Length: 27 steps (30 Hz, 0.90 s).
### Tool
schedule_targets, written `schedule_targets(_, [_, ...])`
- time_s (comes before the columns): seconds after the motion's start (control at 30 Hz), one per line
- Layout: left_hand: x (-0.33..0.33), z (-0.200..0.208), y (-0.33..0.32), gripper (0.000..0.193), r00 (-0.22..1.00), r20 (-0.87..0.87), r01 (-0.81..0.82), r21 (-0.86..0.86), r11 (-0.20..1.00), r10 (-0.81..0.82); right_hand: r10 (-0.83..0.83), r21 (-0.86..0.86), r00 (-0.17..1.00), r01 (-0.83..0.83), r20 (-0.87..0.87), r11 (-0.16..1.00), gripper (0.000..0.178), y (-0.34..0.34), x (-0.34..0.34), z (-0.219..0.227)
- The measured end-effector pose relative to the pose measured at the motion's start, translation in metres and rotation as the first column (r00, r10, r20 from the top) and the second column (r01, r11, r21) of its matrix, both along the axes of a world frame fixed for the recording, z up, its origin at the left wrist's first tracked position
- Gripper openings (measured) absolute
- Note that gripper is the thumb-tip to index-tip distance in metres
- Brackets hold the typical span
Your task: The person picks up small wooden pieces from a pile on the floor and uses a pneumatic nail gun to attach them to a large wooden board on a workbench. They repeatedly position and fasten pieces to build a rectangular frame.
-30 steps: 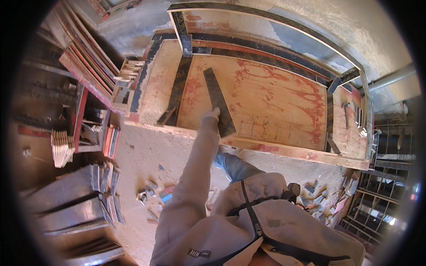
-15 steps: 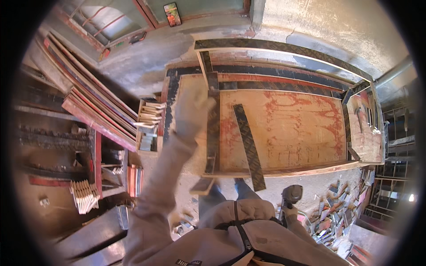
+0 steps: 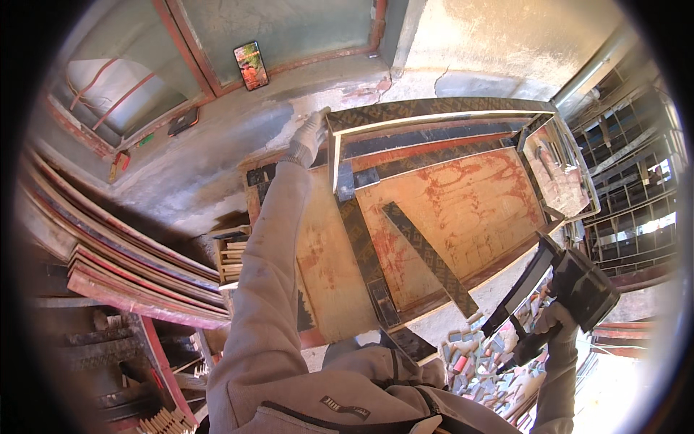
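My gloved left hand (image 3: 309,136) is stretched far forward and grips the far left corner of a rectangular wooden frame (image 3: 441,108) made of dark-faced plywood strips. At the right, my gloved right hand (image 3: 558,320) is wrapped around the handle of a black nail gun (image 3: 587,291), held up off the table and beyond its near right edge. The frame stands on edge over a wooden worktable (image 3: 325,271) with a red-stained top. A loose dark plywood strip (image 3: 430,257) lies slantwise across the tabletop, its near end reaching past the edge.
Long boards (image 3: 137,267) are stacked at the left, beside a box of small wood pieces (image 3: 233,260). A phone (image 3: 251,65) leans on the window sill. Many offcuts (image 3: 484,372) cover the floor at near right. Metal racks (image 3: 629,181) stand at far right.
My left hand has moved forward onto the frame's far left corner. My right hand has raised the nail gun up and to the right. The view has turned.
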<state>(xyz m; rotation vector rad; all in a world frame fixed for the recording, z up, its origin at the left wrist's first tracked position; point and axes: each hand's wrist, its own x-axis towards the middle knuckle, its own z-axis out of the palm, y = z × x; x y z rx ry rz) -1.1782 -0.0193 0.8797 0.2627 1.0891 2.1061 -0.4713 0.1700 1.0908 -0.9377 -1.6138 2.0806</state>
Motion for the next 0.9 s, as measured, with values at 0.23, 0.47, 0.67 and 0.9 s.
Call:
schedule_targets(0.23, [-0.009, -0.006, -0.007, 0.082, 0.840, -0.520, 0.125, -0.096, 0.987, -0.157, 0.065, -0.166, 0.991, -0.045, 0.118, 0.985, 0.017, -0.032, -0.163, 0.059])
schedule_targets(0.47, [-0.031, -0.037, 0.023, 0.074, 0.862, -0.423, 0.363, 0.134, 0.922, -0.278, 0.235, 0.089, 0.903, -0.284, 0.360, 0.955, 0.011, -0.023, -0.338, 0.074])
schedule_targets(0.67, [-0.020, -0.043, 0.018, 0.079, 0.877, -0.451, 0.236, 0.100, 0.967, -0.167, 0.452, -0.006, 0.829, -0.477, 0.328, 0.879, 0.014, -0.005, -0.443, 0.065])
schedule_targets(0.9, [-0.017, -0.024, 0.014, 0.089, 0.867, -0.470, 0.220, 0.064, 0.973, -0.165, 0.455, -0.007, 0.734, -0.524, 0.504, 0.852, 0.020, -0.016, -0.520, 0.066])
